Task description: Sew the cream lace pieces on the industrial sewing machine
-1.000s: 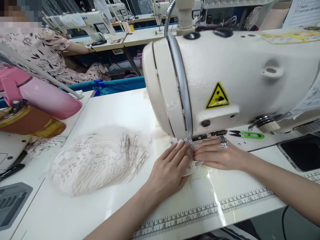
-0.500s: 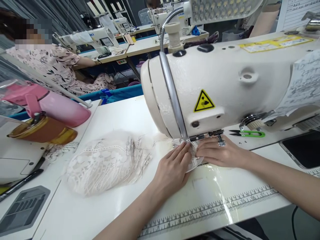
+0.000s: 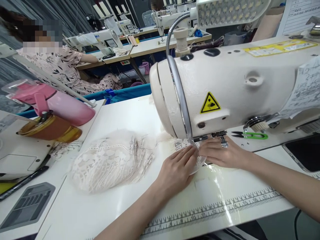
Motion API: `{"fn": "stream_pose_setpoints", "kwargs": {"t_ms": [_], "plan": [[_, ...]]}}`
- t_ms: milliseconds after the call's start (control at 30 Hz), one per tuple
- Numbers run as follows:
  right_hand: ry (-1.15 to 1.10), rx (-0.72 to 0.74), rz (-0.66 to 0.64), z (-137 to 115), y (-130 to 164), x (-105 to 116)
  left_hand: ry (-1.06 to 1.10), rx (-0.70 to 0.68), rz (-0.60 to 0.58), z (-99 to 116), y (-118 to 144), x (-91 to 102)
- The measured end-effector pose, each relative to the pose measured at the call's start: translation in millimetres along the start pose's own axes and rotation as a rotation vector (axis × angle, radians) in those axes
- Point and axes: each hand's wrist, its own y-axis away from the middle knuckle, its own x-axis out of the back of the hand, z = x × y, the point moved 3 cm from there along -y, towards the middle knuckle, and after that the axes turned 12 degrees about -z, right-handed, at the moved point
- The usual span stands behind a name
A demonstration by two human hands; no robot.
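Lace piece — flat under both hands, left and right, fingertips meeting.

hands: 2 | flasks: 2 | sewing machines: perhaps 4

Lace piece: openwork cloth, matt. Sewing machine: smooth enamelled metal, slight sheen. Table: glossy white laminate. Flask, left: glossy pink plastic.

Head-worn view, looking forward and down across a white table.
Close above the sewing machine, which fills the frame from 12 to 3 o'clock; other workstations recede toward 11 o'clock.
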Motion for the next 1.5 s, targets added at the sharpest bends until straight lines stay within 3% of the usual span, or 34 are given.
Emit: {"fn": "stream_pose_setpoints", "kwargs": {"t_ms": [200,1067,1500], "plan": [[-0.152,0.123,0.027,-8,-6,-7,-0.022,0.057,0.011,-6,5,0.4],[-0.107,-0.039,-0.086,-3,1,-27,-0.101,0.193,-0.028,-12,3,-5.7],[0.209,-0.134,0.042,-9,-5,-7,-0.165,0.119,-0.019,-13,4,-7.6]]}}
